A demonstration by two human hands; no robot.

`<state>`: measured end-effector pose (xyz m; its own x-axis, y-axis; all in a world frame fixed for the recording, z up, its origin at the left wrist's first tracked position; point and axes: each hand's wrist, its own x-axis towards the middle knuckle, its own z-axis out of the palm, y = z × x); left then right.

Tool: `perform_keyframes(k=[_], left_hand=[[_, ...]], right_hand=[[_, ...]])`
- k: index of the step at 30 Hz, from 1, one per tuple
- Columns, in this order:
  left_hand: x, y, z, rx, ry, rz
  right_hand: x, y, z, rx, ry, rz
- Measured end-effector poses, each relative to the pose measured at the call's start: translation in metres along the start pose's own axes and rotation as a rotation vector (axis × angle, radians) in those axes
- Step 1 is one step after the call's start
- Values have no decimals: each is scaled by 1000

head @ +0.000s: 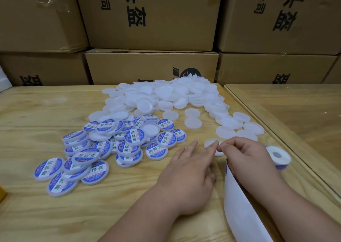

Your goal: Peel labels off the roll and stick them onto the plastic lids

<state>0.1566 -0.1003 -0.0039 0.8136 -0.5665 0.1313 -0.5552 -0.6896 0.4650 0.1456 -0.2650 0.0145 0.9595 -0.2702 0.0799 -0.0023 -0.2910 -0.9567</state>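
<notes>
A plain white lid [210, 142] lies on the wooden table [36, 112], partly hidden under my fingertips. My left hand [190, 169] rests flat with its fingers apart, its index tip on the lid. My right hand [245, 155] has its fingers curled together and pinches the lid's right side. Behind my right hand stands the label roll [278, 155], and its white backing strip [239, 214] runs under that wrist toward me. Labelled lids [103, 149] with blue and white stickers lie heaped at the left. Unlabelled white lids [166, 95] are piled at the back.
Stacked cardboard boxes [151, 66] wall off the table's far edge. A second table [295, 112] with a glossy top adjoins on the right. Several loose plain lids [239, 125] lie just beyond my right hand. A yellow object [2, 192] pokes in at the left edge.
</notes>
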Motion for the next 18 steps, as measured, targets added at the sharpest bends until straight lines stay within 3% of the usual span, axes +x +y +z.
perform_keyframes(k=[6,12,15,18], left_hand=[[-3,1,5,-27,254,-67],[0,-2,7,-150,323,-140],[2,-4,2,-346,402,-192],[3,-4,-5,-730,546,-280]], right_hand=[[-1,-4,0,-100,33,-42],[-4,-5,-1,-121,-27,-43],[-3,-5,-2,-142,-67,-56],[-1,-3,-4,-167,-145,-64]])
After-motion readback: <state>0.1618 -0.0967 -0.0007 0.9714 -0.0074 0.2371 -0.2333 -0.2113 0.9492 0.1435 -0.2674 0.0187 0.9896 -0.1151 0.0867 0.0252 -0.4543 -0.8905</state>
